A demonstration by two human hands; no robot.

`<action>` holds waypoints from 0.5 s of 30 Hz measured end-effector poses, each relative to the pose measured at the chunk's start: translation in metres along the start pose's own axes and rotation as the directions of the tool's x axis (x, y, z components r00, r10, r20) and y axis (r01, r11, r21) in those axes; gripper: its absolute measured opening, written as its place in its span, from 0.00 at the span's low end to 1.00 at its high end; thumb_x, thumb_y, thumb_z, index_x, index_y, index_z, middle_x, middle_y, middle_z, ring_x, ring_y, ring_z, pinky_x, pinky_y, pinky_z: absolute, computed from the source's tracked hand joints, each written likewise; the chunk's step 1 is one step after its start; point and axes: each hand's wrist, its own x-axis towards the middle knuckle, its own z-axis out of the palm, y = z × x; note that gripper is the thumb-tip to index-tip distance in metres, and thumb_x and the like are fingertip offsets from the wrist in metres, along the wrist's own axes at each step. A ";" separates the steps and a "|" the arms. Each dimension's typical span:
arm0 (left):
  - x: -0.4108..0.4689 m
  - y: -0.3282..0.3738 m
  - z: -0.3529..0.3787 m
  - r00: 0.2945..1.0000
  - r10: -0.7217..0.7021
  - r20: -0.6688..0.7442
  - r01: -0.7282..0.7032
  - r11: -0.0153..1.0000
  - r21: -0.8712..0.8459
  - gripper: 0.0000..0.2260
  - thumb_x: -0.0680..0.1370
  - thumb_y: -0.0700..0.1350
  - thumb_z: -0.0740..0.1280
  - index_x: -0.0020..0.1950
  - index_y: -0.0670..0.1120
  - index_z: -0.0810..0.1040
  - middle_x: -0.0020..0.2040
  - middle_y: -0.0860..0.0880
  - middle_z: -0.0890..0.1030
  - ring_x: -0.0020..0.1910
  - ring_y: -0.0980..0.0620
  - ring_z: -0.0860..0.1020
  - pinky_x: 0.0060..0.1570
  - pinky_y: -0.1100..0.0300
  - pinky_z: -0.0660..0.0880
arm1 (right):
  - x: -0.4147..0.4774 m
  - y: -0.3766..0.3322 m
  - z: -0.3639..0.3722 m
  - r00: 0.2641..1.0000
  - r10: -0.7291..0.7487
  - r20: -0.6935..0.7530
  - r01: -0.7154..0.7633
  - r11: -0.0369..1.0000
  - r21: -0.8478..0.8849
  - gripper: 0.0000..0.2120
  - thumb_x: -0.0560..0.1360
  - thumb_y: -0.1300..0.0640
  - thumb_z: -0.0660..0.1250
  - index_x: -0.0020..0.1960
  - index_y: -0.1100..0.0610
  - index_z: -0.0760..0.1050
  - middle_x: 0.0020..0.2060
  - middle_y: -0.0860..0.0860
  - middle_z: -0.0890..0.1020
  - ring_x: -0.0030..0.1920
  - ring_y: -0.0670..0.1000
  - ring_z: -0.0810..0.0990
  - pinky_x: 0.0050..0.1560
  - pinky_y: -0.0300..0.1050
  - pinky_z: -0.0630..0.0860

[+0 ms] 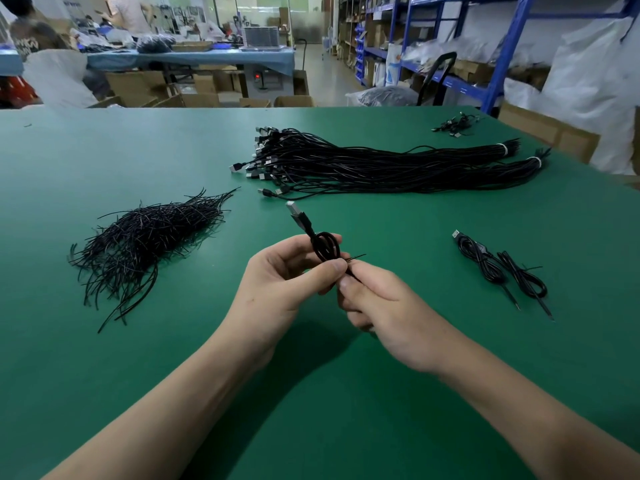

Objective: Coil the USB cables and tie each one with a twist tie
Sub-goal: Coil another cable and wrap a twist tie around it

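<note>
My left hand (280, 271) grips a coiled black USB cable (322, 245) above the green table (381, 393); its metal plug points up and away. A thin black twist tie (356, 257) sticks out to the right of the coil. My right hand (381, 306) pinches the tie right beside the left thumb. A heap of black twist ties (145, 237) lies to the left. A long bundle of straight USB cables (363, 164) lies across the far middle of the table. Two coiled, tied cables (498, 266) lie to the right.
A small cluster of cables (457, 124) sits near the table's far right corner. Beyond the table stand cardboard boxes (550, 133), blue shelving (498, 57) and white sacks on the right. People work at a blue table (194, 57) in the back left.
</note>
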 end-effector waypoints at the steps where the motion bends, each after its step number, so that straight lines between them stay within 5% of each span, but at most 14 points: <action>1: 0.000 0.001 0.000 1.000 0.001 -0.006 -0.001 1.000 -0.001 0.11 0.72 0.40 0.76 0.52 0.49 0.87 0.47 0.46 0.87 0.42 0.56 0.82 0.43 0.67 0.76 | 0.000 -0.002 0.000 1.000 0.015 0.020 -0.016 0.998 0.059 0.12 0.84 0.52 0.54 0.49 0.46 0.75 0.29 0.39 0.65 0.29 0.41 0.60 0.29 0.33 0.59; 6: 0.000 0.001 0.001 1.000 -0.002 -0.012 0.002 1.000 0.019 0.12 0.71 0.40 0.74 0.53 0.51 0.86 0.49 0.46 0.87 0.49 0.54 0.84 0.51 0.64 0.77 | 0.000 -0.006 -0.001 0.996 0.079 0.050 -0.087 0.977 0.193 0.10 0.86 0.61 0.52 0.51 0.55 0.70 0.29 0.41 0.63 0.27 0.43 0.59 0.34 0.46 0.52; 9: -0.001 0.001 0.001 1.000 0.005 0.011 -0.005 0.999 0.043 0.13 0.71 0.39 0.74 0.53 0.51 0.86 0.49 0.46 0.87 0.49 0.53 0.84 0.50 0.64 0.77 | 0.000 -0.002 -0.003 0.995 0.088 0.036 -0.092 0.984 0.151 0.12 0.86 0.61 0.52 0.49 0.54 0.71 0.28 0.40 0.65 0.26 0.41 0.59 0.29 0.35 0.55; 15: -0.001 0.000 0.003 0.999 0.029 -0.015 -0.028 0.998 0.063 0.11 0.71 0.38 0.74 0.50 0.51 0.86 0.47 0.47 0.87 0.44 0.55 0.82 0.44 0.66 0.76 | 0.002 0.003 -0.001 0.998 0.054 -0.037 -0.055 0.998 -0.020 0.15 0.78 0.48 0.55 0.54 0.56 0.74 0.31 0.42 0.65 0.30 0.44 0.60 0.30 0.44 0.56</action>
